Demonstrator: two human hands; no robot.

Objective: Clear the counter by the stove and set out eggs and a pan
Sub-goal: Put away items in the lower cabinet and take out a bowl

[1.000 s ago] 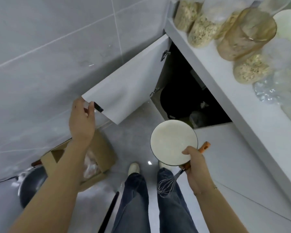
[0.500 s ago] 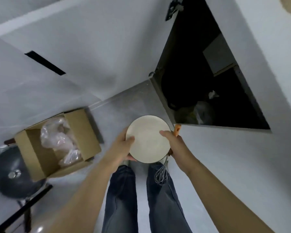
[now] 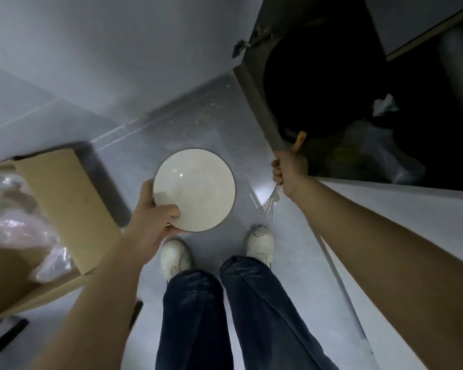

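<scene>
Bowl [image 3: 195,189] gripped at rim by left hand [image 3: 151,220] | right hand [image 3: 288,170] clutches whisk [image 3: 269,204]

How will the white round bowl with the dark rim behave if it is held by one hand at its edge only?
The white round bowl with the dark rim looks glazed and glossy, so it may slip. It seems ceramic, so probably stiff and breakable over the hard grey floor. The left hand grips only its near edge, so it could tip.

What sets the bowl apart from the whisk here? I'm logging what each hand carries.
The round white bowl with a dark rim sits in the left hand, thumb over its rim; the wire whisk with an orange handle hangs wires-down from the right hand. The bowl is broad, the whisk thin. Both are held above the floor.
</scene>
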